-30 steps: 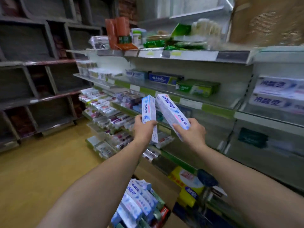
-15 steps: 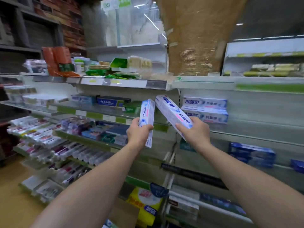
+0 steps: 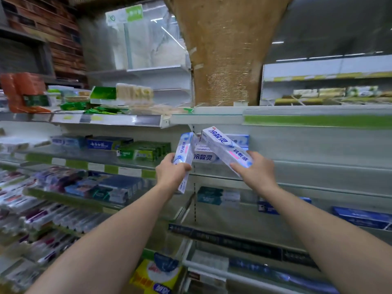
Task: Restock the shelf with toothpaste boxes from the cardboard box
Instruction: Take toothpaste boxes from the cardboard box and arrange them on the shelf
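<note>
Toothpaste box (image 3: pixel 227 148) juts up-left from right grip (image 3: pixel 257 173).

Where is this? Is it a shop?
Probably a shop, most likely a supermarket aisle. Long shelves have price-label strips along their front edges, and toothpaste boxes sit on them in rows.

You have one view only — the wide-angle camera on your head, facing forward at the shelving (image 3: pixel 318 166), whose left bay runs away at a slant. It sits near: your forearms enter from the bottom edge, and your left hand (image 3: pixel 170 176) and right hand (image 3: pixel 257 174) meet mid-frame.
</note>
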{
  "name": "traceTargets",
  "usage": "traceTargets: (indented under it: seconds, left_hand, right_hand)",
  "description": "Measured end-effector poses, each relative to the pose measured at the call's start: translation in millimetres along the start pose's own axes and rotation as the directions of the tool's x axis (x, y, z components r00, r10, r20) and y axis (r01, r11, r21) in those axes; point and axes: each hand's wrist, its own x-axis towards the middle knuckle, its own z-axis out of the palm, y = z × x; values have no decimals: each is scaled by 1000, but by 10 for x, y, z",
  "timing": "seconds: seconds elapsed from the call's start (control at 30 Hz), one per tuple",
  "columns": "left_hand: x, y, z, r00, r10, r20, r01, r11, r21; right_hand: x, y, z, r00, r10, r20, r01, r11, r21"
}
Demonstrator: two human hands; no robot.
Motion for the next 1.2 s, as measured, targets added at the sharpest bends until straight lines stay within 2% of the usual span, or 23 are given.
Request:
traceTargets:
  seconds: [0.13,0.37,0.47,0.57,0.73,0.83,1.1,1.2]
  left_hand:
    - [15,47,150,999,40,-9,-38,991,128]
    - [56,111,304,992,120,41,-127,915,384]
    - [96,128,297,982,170,85,-190,860,473]
    - [171,146,272,952,244,187,-307,769,560]
    - [356,191,276,889,299,348,-455,670,587]
    - [474,163,281,851,335,403,-522,609,597]
    - [622,158,380,797,340,499,-596,570,566]
    - [641,192,509,770,357,529,-629,561,537]
  right_hand:
    - [175,174,-131,1000,-19,-22,17,994,-105]
    - [541,411,-252,997,-72,-10,68,968,-241]
    - [663,398,-219,999,-47,10,48,951,-305]
    - [756,396,-138,999,-47,-7,43,955,-293]
    - [893,402,56,995,-103,-9,96,951,-294]
    - [967,369,158,992,-123,-6,119,970,-212]
    - [1108,373,256,982,-110,156,149,954,-261]
    - [1118,398,212,976,-117,184,154,968,-201]
